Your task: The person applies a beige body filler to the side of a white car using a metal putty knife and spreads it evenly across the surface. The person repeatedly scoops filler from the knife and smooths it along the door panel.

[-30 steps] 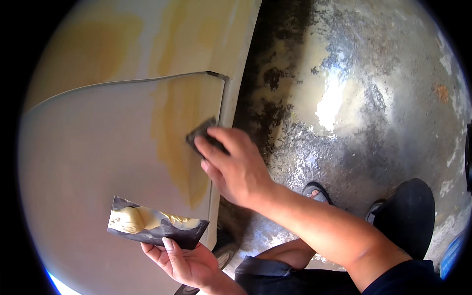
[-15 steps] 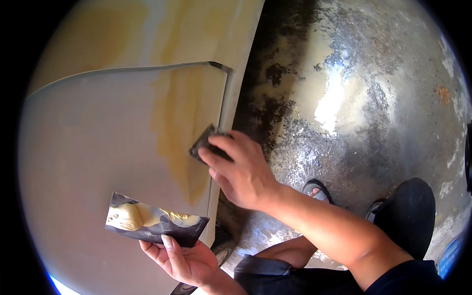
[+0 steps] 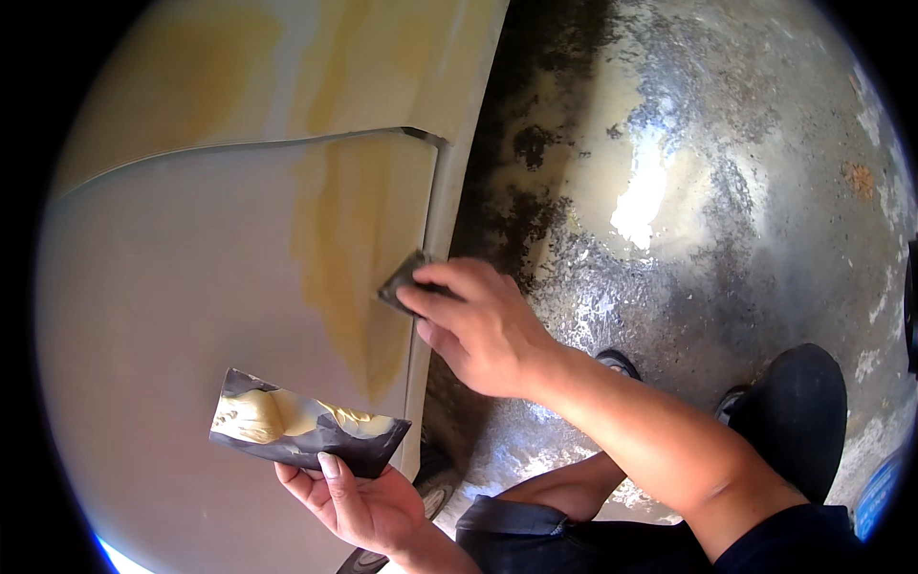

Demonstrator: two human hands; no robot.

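Note:
My left hand (image 3: 359, 502) pinches a dark, flat rectangular plate (image 3: 344, 452) by its lower edge, thumb on top. Cream-coloured filler paste (image 3: 251, 415) lies in a thick lump at the plate's left end, with a thinner ridged smear toward its right. Fingers closed, my right hand (image 3: 483, 325) grips a small dark spreader (image 3: 409, 279) at the right edge of a grey vehicle body panel (image 3: 210, 277). Beside the spreader, a yellowish band of filler (image 3: 330, 258) runs down the panel. Whether the spreader's edge touches the panel I cannot tell.
A curved seam (image 3: 239, 145) divides the panel from an upper section with more yellowish patches. To the right lies a stained, wet-looking concrete floor (image 3: 708, 210). My knee (image 3: 798, 421) in dark cloth and sandalled feet are close by. A blue object (image 3: 878, 497) shows at the lower right rim.
My right hand has shifted slightly right and down with the spreader, off toward the panel's edge. The plate in my left hand has moved a little and tilted slightly.

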